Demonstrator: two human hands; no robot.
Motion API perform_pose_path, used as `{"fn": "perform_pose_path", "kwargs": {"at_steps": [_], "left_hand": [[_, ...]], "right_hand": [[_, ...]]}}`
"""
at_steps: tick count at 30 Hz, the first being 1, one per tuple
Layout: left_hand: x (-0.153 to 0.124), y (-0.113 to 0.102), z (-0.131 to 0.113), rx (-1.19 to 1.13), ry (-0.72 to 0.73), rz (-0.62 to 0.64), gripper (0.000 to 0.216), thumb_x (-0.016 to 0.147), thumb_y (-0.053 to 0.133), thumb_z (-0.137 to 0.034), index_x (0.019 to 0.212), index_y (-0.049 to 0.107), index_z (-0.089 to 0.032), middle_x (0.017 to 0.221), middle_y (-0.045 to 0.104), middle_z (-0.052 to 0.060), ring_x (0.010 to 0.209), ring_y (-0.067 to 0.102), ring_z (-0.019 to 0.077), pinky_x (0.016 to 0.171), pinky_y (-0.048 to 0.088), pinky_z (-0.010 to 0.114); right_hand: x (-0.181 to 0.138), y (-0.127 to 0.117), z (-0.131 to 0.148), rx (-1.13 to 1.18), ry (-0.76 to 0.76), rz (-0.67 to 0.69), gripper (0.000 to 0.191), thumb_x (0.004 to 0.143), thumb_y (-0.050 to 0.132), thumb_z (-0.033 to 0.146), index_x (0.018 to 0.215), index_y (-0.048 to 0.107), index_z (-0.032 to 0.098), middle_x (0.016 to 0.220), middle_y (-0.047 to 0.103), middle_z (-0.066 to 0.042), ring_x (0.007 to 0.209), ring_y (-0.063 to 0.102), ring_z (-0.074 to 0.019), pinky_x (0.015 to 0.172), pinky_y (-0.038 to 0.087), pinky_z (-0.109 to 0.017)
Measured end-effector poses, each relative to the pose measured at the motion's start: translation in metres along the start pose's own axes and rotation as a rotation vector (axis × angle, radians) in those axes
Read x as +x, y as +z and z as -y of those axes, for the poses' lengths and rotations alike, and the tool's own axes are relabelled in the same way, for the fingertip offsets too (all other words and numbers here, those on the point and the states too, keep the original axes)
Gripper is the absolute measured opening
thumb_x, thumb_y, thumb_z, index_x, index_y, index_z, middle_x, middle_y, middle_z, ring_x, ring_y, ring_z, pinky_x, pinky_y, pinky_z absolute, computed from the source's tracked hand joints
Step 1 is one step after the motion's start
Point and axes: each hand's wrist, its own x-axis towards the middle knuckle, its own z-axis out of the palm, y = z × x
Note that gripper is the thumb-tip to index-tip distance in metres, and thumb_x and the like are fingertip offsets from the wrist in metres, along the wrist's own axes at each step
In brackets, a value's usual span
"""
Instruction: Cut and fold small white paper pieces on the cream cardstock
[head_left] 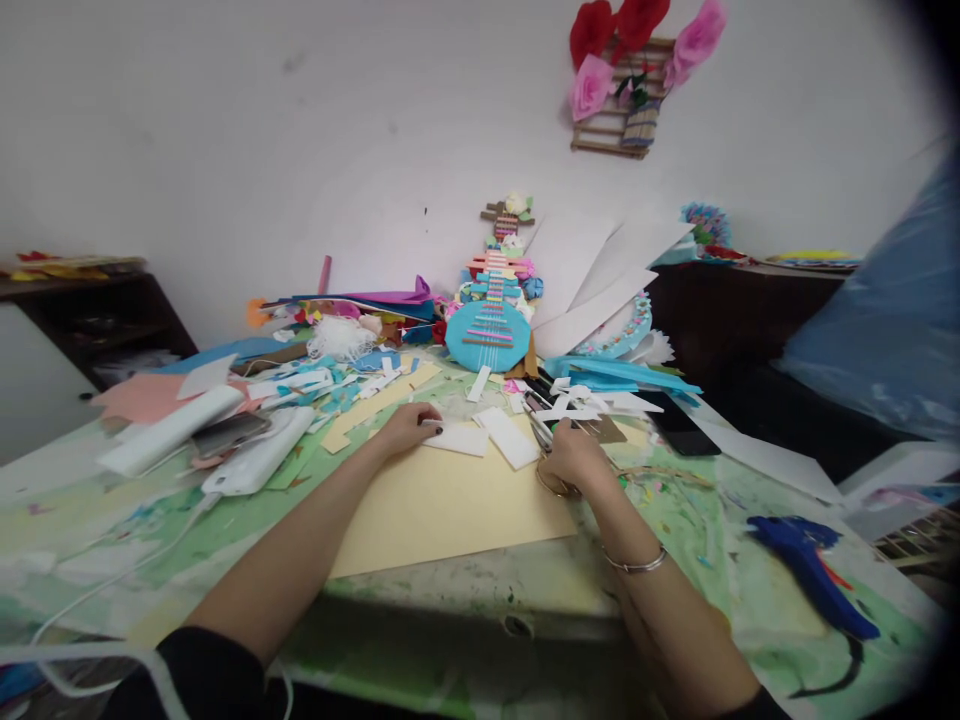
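A person's two bare hands are apart over a cluttered craft table [517,595]. The left hand [409,430] has its fingers curled at the left end of a white card [459,438], which lies on the far part of a pale yellow sheet [454,505]; whether it is pinched cannot be told. A second white card [510,438] lies just right of the first. The right hand [576,455], fingers bent, is beside pens [541,388]; its grip is hidden. Farther back stands a blue paper guitar [487,340]. At near right lies a blue glue gun [814,575].
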Motion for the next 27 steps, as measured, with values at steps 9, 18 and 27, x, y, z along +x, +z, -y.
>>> {"fn": "perform_pose_path", "kwargs": {"at_steps": [9,18,27], "left_hand": [[0.001,-0.01,-0.008,-0.201,-0.06,-0.136,0.019,0.061,0.064,-0.031,0.071,0.074,-0.019,0.068,0.067,0.002,0.066,0.052,0.016,0.06,0.037,0.025],[-0.001,-0.019,-0.015,-0.805,-0.221,-0.306,0.031,0.056,0.076,-0.035,0.076,0.068,-0.013,0.067,0.065,0.002,0.058,0.056,0.0117,0.055,0.045,0.024],[-0.008,-0.011,-0.034,-1.239,-0.303,-0.207,0.016,0.072,0.06,-0.002,0.082,0.062,-0.014,0.086,0.068,0.004,0.072,0.065,0.0097,0.065,0.055,0.018]], "right_hand": [[0.018,-0.008,-0.034,0.614,0.039,0.052,0.055,0.06,0.065,0.026,0.111,0.048,0.013,0.075,0.067,-0.009,0.064,0.063,-0.0219,0.05,0.044,-0.027],[0.021,-0.025,-0.053,1.345,-0.025,-0.102,0.037,0.062,0.065,0.021,0.097,0.053,0.018,0.063,0.06,0.001,0.052,0.056,-0.0111,0.048,0.045,-0.022],[0.017,-0.012,-0.017,1.622,-0.203,-0.205,0.037,0.063,0.073,0.037,0.091,0.059,0.018,0.07,0.065,-0.001,0.063,0.064,-0.0146,0.062,0.053,-0.028]]}}
